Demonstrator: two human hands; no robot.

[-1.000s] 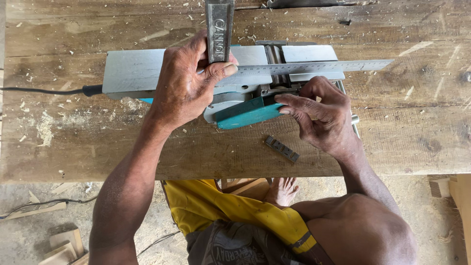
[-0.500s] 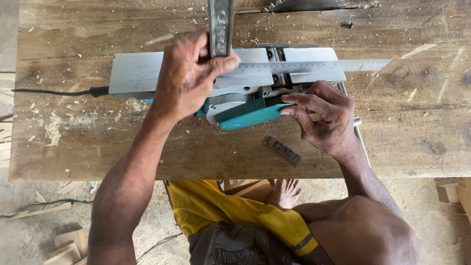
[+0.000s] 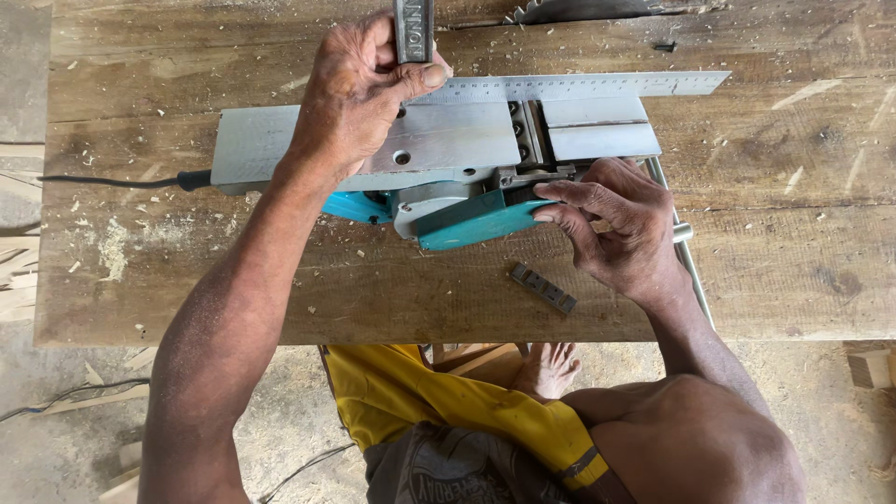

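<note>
The left hand [image 3: 359,98] was clenched around the dark upright stock of a steel try square [image 3: 413,30], pressing its long ruled blade [image 3: 579,87] edge-down across the grey metal sole of an upturned teal-bodied electric planer [image 3: 439,159]. The right hand [image 3: 621,229] was not closed on anything; its fingertips [image 3: 551,201] rested on the teal housing at about five o'clock from the cutter slot, seemingly steadying or turning the drum there.

Done well, this check wanted the blade laid flat on both sole plates at once, bridging the slot, with light even pressure from the left hand so the square did not rock. The right hand was best kept to the drum's end, clear of the knife edge, nudging gently while the eye watched for a gap beneath the blade.

The planer lay in the middle of the worn wooden plank bench [image 3: 793,233], sole up. Its long axis ran nine to three o'clock; the black power cord [image 3: 112,179] left at nine, so the nose pointed toward three. A small dark slotted metal strip [image 3: 542,287] lay loose on the bench at six o'clock from the planer.
</note>
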